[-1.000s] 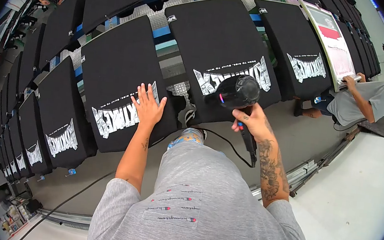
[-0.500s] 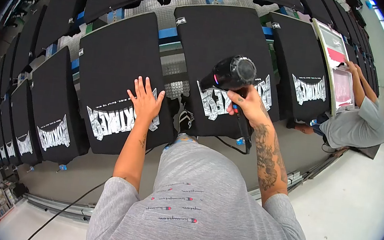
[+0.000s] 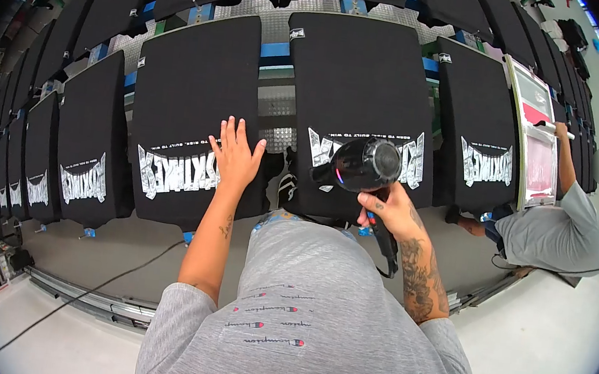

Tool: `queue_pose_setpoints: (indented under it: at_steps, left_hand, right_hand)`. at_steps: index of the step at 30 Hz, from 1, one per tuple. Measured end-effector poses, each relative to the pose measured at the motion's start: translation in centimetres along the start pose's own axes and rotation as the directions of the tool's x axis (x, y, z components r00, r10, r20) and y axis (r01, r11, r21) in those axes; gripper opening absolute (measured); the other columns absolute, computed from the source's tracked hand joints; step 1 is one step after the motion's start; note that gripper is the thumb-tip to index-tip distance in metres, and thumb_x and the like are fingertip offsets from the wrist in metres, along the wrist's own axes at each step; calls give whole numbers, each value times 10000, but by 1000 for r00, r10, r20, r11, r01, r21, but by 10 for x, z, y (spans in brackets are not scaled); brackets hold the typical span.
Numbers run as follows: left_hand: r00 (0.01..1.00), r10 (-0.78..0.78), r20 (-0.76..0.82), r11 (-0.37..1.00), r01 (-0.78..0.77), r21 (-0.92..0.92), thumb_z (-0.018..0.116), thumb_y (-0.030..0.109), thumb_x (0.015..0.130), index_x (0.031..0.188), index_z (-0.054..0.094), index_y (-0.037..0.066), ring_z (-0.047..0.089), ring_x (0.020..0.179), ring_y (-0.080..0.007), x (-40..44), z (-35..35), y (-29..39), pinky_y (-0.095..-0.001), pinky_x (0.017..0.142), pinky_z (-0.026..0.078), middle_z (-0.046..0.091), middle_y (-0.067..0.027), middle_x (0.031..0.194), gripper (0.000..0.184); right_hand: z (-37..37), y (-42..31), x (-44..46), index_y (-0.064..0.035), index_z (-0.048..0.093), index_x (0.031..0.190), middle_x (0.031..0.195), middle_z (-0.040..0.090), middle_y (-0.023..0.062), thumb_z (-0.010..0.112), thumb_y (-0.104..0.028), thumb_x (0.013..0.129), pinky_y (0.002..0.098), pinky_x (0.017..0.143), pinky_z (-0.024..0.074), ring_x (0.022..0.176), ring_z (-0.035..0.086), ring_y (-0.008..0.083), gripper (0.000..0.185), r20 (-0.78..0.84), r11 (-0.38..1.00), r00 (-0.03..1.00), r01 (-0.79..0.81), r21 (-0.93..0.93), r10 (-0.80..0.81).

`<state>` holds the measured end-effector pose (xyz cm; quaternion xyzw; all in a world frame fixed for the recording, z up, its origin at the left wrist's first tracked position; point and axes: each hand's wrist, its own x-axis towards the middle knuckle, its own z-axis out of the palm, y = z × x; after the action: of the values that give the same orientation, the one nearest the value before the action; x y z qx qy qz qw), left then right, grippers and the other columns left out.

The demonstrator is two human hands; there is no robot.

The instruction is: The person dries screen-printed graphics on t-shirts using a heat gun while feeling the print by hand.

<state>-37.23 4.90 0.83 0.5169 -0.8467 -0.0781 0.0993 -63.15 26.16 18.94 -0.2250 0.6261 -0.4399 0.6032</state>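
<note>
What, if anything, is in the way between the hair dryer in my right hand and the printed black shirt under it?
Nothing visible stands between the hair dryer and the printed black shirt beneath. Your left hand is over the neighboring shirt.

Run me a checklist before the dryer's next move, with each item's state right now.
1. Dryer grip: ok. The right hand holds the hair dryer by its handle.
2. Nozzle gap: cannot tell. The nozzle overlaps the middle print in view, but its height above the fabric is unclear.
3. Left print uncovered: not ok. The left hand hides part of the left print; contact is unclear.
4. Airflow and heat: cannot tell. Neither shows.
5. Co-worker clearance: ok. The co-worker is apart, off to the right at the screen frame.
</note>
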Motion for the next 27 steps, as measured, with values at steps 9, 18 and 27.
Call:
queue_pose_setpoints:
  at_steps: [9,18,27]
  left_hand:
    - [996,89,13,989,-86,-123,617,386,961,1443,474,11,310,1482,-347,-80,26,104,-639,1183,188,393,-185,1551,626]
    - [910,-291,296,263,374,-890,530,353,1056,1310,615,-24,628,1196,-238,-97,53,136,-374,1033,450,692,-144,1249,462]
    - [864,-218,454,-105,442,-891,331,514,1083,1340,566,-27,644,1203,-258,-76,-14,139,-376,1025,471,673,-185,1280,643]
  right_hand:
    - [-95,33,-50,28,471,1199,975,604,124,715,-110,931,303,560,553,647,660,180,388,-159,992,985,83,97,-67]
    - [-211,62,-96,20,459,1225,936,614,111,696,-386,966,302,546,569,623,671,184,536,-341,976,926,202,81,-163]
    - [-247,24,-54,-1,487,1248,837,618,86,689,-466,952,280,518,541,587,653,164,587,-391,967,886,250,-52,-250]
